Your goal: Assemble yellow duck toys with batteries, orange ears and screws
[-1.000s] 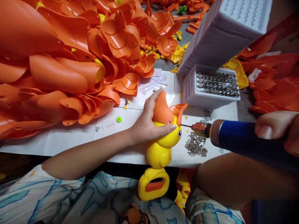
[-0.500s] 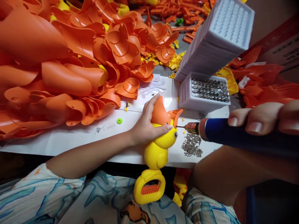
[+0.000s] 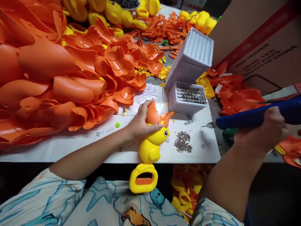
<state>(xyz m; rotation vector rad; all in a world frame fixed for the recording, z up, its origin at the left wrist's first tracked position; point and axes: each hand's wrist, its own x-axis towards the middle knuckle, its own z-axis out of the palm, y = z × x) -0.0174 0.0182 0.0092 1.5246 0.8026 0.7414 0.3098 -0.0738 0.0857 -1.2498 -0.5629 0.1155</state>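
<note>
A yellow duck toy (image 3: 150, 147) with an orange bill (image 3: 155, 116) lies on the white table top (image 3: 70, 144), its handle hanging over the near edge. My left hand (image 3: 139, 123) presses down on the bill, fingers wrapped over it. My right hand (image 3: 261, 131) grips a blue electric screwdriver (image 3: 254, 115), whose tip points left and hovers well to the right of the duck. A loose pile of small screws (image 3: 182, 146) lies between the duck and the screwdriver tip.
A large heap of orange bill shells (image 3: 58, 78) fills the left and back. White trays, one holding metal parts (image 3: 190, 95) and a stack (image 3: 190, 59) behind it, stand at the centre right. A cardboard box (image 3: 261, 47) stands at the right. More yellow ducks (image 3: 113, 11) lie at the far back.
My right hand has pulled the screwdriver away from the duck's bill to the right and lifted it. My left hand stays on the bill.
</note>
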